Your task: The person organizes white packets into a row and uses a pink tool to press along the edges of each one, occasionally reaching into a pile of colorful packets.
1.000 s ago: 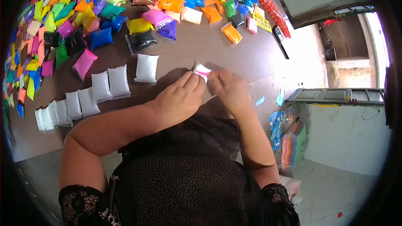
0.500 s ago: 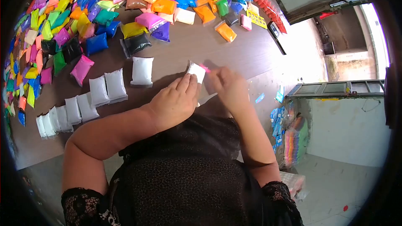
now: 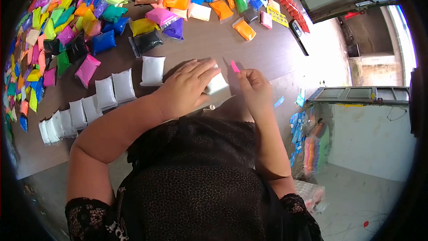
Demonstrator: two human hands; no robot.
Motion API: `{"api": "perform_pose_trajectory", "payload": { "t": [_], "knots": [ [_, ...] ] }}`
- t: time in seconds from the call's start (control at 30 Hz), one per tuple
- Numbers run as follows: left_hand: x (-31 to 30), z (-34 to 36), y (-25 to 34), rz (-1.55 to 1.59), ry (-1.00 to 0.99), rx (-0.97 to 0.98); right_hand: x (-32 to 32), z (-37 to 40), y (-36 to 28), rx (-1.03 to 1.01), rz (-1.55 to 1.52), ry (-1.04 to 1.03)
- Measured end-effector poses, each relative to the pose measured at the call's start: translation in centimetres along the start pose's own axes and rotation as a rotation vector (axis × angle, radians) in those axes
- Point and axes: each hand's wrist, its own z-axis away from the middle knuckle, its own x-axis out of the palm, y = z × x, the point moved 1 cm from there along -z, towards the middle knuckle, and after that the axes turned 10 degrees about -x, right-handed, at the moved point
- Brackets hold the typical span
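Note:
My left hand (image 3: 189, 78) lies flat over a white packet (image 3: 218, 83), fingers stretched out and thumb apart. The packet's right part shows beyond the fingers; the rest is covered. To the right, my right hand (image 3: 255, 87) is closed in a pinch on a small pink tool (image 3: 235, 66), its tip pointing up and away from me. What kind of tool it is I cannot make out. Left of my left hand lies another white packet (image 3: 153, 70), beside a row of several more white packets (image 3: 105, 93).
Colourful packets (image 3: 103, 43) are heaped across the table's far left. An orange packet (image 3: 244, 29) lies nearer. Red packs (image 3: 292, 6) and a dark, long object (image 3: 298, 35) lie at the far right. Blue wrappers (image 3: 295, 127) are at the right, below the window frame.
My right hand has drawn back slightly right and down with the pink tool, which now shows clearly. My left hand has shifted forward and its fingers have spread over the white packet.

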Motion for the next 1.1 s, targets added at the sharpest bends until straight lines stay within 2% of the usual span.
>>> {"api": "perform_pose_trajectory", "payload": {
  "t": [0.07,0.17,0.23,0.33,0.43,0.53,0.57,0.63,0.67,0.73,0.83,0.87,0.9,0.97,1.0,1.1],
  "knots": [
    [0.0,0.1,0.1,0.003,-0.072,0.029,0.0,0.3,0.0,0.039,0.002,-0.019],
    [-0.7,-0.1,0.9,-0.07,-0.144,-0.04,0.1,0.7,0.4,0.07,-0.008,-0.054],
    [-0.2,-0.1,0.7,-0.058,0.06,0.258,0.1,0.9,0.7,0.063,-0.021,-0.066],
    [-0.1,0.0,0.7,-0.066,-0.008,0.295,0.3,1.1,1.3,0.066,-0.09,-0.054],
    [-0.2,0.4,0.8,-0.162,-0.063,0.221,0.3,1.7,1.2,0.055,-0.125,-0.042],
    [0.2,0.7,0.9,-0.195,-0.01,0.237,0.3,2.9,-1.8,-0.163,0.165,-0.148],
    [0.4,0.7,1.0,-0.196,-0.01,0.236,0.6,3.1,-1.9,-0.345,0.192,-0.141],
    [0.7,0.8,1.1,-0.154,0.012,0.209,0.9,2.6,-2.2,-0.319,0.437,-0.142],
    [0.5,0.7,1.2,-0.152,0.01,0.21,1.0,1.9,-1.4,-0.316,0.438,-0.141],
    [0.1,0.5,1.5,-0.214,-0.031,0.21,0.9,0.4,1.0,-0.082,0.458,-0.089],
    [0.1,0.5,1.7,-0.178,-0.1,0.139,0.0,0.4,0.5,-0.094,0.302,-0.053],
    [0.1,0.7,1.6,-0.174,-0.104,0.134,0.2,0.9,-0.4,-0.18,0.208,-0.103],
    [0.2,0.6,1.5,-0.166,-0.087,0.139,0.5,1.0,-0.4,-0.176,0.207,-0.102],
    [0.2,0.4,1.4,-0.158,-0.064,0.153,0.9,0.6,-0.3,-0.25,0.398,-0.158],
    [0.2,0.4,1.3,-0.157,-0.074,0.154,0.9,-0.3,0.7,-0.291,0.417,-0.089],
    [0.0,0.3,1.3,-0.149,-0.075,0.156,0.2,-1.3,0.2,-0.273,0.292,-0.054]
  ]
}}
